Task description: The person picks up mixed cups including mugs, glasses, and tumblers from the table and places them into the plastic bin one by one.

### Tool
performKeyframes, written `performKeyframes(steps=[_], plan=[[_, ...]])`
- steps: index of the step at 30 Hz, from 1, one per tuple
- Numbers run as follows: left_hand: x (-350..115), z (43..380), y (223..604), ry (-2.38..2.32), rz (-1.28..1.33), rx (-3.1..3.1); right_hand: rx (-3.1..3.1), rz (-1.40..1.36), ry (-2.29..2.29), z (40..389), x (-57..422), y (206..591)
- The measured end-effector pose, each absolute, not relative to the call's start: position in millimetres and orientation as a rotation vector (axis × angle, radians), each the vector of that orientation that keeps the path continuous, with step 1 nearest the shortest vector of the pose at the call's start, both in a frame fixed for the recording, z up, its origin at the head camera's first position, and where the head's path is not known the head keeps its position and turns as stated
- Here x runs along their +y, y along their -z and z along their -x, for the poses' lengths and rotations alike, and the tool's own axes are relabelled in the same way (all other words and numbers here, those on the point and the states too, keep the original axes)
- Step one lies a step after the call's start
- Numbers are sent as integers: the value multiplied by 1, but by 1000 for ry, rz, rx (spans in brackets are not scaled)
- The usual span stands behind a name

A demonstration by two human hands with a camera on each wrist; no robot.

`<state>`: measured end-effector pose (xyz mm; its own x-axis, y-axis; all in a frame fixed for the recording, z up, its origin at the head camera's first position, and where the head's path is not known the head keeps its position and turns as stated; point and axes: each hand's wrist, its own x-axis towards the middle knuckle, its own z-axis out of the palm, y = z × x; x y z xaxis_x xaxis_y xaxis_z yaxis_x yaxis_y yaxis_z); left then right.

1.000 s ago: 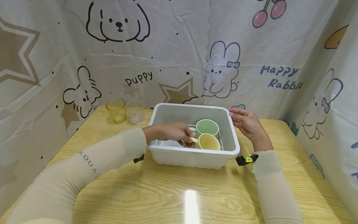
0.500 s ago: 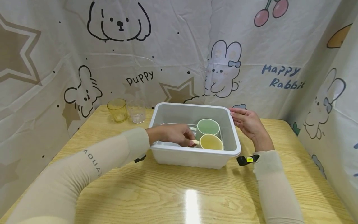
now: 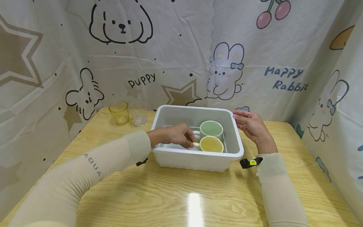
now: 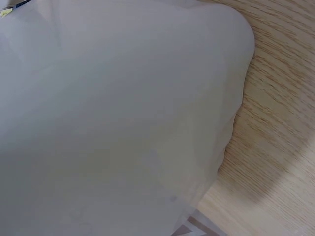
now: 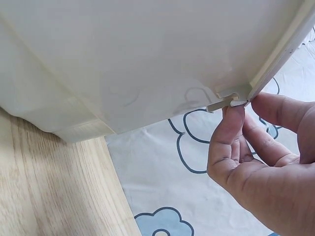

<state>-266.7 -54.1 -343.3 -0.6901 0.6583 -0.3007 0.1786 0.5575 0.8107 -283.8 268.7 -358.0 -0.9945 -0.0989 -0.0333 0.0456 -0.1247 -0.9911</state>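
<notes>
In the head view a white plastic bin (image 3: 195, 160) stands on the wooden table. Inside it a yellow mug (image 3: 212, 143) sits at the front right, handle pointing left, and a green mug (image 3: 211, 128) sits behind it. My left hand (image 3: 181, 136) reaches over the bin's left rim, thumb and fingertips pinching the end of the yellow mug's handle. My right hand (image 3: 250, 126) grips the bin's back right corner. In the right wrist view its thumb and fingers (image 5: 229, 130) pinch the rim by a small tab. The left wrist view shows only the bin's outer wall.
A yellow glass (image 3: 119, 113) and a clear glass (image 3: 139, 115) stand at the table's back left, beyond the left forearm. A printed curtain (image 3: 170, 47) hangs behind the table and along its sides. More bare table (image 3: 158, 195) lies in front of the bin.
The yellow mug shifted slightly right, then back left within the bin. My left hand has drawn a little left, and more of the handle shows. The right hand stays at the corner.
</notes>
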Motion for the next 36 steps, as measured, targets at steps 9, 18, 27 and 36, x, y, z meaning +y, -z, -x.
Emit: performKeyframes(steps=[9,18,27,36], plan=[[-52,265,341,-1077,-659,2213,2011,28,2289,281,271,358],[-53,268,330,-1115,-662,2248,2008,38,2291,281,273,359],[-70,274,316,-1220,-625,2281,2012,32,2281,283,270,359],[-101,278,293,-1375,-621,2334,2035,24,2266,284,268,358]])
